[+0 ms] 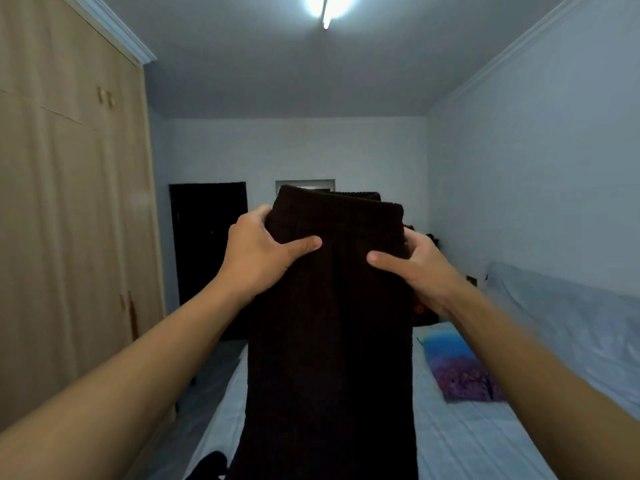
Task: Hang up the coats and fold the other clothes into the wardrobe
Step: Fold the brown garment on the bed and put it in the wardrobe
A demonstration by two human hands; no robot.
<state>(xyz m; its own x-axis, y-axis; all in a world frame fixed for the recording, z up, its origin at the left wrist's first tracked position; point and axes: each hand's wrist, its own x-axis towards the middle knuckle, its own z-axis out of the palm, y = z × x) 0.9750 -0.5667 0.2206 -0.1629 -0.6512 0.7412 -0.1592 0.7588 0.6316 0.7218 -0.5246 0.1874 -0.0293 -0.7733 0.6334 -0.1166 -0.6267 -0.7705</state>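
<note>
So I've got my left hand [258,251] and right hand [417,268] each pinching a side of the waistband on these dark brown trousers [329,323], thumbs in front. Legs hang straight down over the bed [460,441], closed wardrobe [69,202] is off to my left

Two bare forearms, no sleeves visible up to frame edge. Left hand [263,251] and right hand [420,268]: no rings, watch, gloves or bands seen. Short plain nails on thumbs. Left arm enters from 8 o'clock, right from 4 o'clock.
</note>
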